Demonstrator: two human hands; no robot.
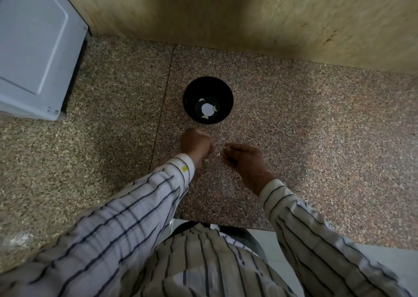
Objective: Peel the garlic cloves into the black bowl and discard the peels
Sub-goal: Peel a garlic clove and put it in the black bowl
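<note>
Your striped sleeves (126,217) fill the foreground; beyond them both hands work just in front of the black bowl (207,100) on the speckled desk (305,127). Your left hand (196,146) is curled tight around what is probably a garlic clove, though it is hidden. Your right hand (243,158) pinches a thin peel (219,153). 3 peeled cloves (205,116) lie in the bowl. Loose skin could scatter on the desk, or drift into the bowl.
</note>
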